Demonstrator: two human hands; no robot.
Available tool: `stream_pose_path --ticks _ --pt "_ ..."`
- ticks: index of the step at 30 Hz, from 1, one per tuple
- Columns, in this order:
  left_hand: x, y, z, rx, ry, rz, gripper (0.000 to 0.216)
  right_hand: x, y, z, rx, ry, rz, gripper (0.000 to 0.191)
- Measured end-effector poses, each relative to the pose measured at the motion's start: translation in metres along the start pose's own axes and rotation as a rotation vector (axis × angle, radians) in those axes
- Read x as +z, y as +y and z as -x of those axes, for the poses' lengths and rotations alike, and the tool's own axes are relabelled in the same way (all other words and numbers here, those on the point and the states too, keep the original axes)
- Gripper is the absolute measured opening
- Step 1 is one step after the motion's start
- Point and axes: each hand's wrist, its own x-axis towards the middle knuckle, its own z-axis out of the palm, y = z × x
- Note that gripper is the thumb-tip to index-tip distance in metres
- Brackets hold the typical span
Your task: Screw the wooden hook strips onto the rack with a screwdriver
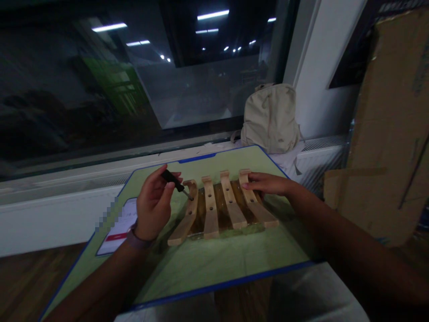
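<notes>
No words can be read for certain: pale letters (pixel 397 6) top the dark panel (pixel 355 56) at upper right, cut off and blurred; the red-barred sheet (pixel 118 226) has illegible print; the beige backpack (pixel 268 117) bears what may be a small logo.

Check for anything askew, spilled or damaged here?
Nothing looks clearly spilled or broken. The leftmost wooden piece looks askew: its near end veers left, out of line with the second wooden piece. The camera's perspective may exaggerate that, since the rightmost wooden piece splays right too.
</notes>
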Motion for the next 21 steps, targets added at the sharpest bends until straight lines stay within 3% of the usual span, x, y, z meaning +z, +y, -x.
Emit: stream_pose_path --ticks 5,8,11,15,21 --pt "0.0011 -0.0035 -0.0004 0.064 -0.025 0.025 0.040 -0.0007 0.0024 -0.0009 -0.020 -0.009 0.005 0.057" --pt "0.0006 -0.0063 -0.0033 0.116 0.027 0.005 0.040 -0.0008 0.0022 -0.0011 -0.032 -0.007 0.014 0.059" --pt "0.0004 -0.0050 -0.0041 0.058 0.071 -0.039 0.039 -0.0009 0.0016 -0.0009 -0.031 0.002 0.028 0.058" --pt "0.0005 -0.0019 -0.0013 0.000 -0.011 0.027 0.046 -0.0008 0.0007 -0.0003 -0.041 -0.018 0.031 0.056" --pt "0.0020 -0.0081 -0.0012 0.053 -0.016 0.042 0.042 -0.0004 -0.0009 0.0004 -0.013 -0.030 0.024 0.059"
